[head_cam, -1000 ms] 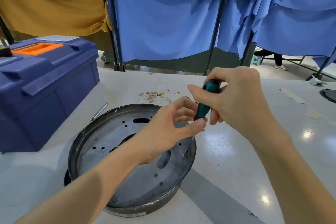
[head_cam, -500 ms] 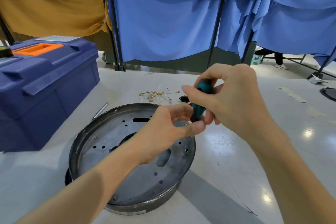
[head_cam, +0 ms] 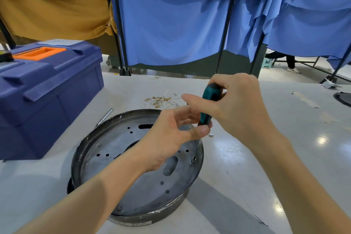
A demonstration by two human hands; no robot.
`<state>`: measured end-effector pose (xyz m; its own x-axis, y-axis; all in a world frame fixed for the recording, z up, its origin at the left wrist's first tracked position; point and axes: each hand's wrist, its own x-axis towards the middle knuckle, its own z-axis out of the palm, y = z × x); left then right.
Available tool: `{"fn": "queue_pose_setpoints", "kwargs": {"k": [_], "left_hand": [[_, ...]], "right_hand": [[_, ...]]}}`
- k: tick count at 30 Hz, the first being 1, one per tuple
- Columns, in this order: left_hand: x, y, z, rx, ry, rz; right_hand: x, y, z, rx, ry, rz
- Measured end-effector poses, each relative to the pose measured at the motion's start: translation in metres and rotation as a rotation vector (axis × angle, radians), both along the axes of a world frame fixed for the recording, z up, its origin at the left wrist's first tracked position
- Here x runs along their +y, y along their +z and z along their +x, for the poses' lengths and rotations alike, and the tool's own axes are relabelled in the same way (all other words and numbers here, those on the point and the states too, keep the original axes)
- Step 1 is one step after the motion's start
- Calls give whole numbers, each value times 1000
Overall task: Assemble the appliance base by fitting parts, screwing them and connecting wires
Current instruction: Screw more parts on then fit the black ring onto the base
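The bench (head_cam: pixel 266 157) is blocked on the left by a blue toolbox (head_cam: pixel 47 91), near the round base (head_cam: pixel 106 144). Open surface is left to the base's right; wires (head_cam: pixel 163 99) are strewn behind it.

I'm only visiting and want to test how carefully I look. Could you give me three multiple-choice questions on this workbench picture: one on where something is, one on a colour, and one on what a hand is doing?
1. Where does the toolbox stand relative to the round metal base?
A) to its right
B) to its left
C) on top of it

2. What colour is the screwdriver handle?
A) red
B) yellow
C) teal

3. What is the right hand doing?
A) gripping the screwdriver
B) lying flat on the table
C) lifting the toolbox lid

Answers:
1 B: the box sits at the left edge, beside the base.
2 C: teal shows between the fingers.
3 A: its fingers curl round the handle.
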<state>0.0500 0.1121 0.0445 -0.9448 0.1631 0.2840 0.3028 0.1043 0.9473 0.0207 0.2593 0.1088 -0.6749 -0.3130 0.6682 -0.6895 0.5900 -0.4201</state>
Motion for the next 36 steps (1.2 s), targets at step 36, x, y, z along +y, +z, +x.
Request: {"fn": "queue_pose_setpoints", "kwargs": {"k": [36], "left_hand": [[-1, -4, -1, -105, -57, -6]], "right_hand": [[20, 11, 1, -260, 339, -130]]}}
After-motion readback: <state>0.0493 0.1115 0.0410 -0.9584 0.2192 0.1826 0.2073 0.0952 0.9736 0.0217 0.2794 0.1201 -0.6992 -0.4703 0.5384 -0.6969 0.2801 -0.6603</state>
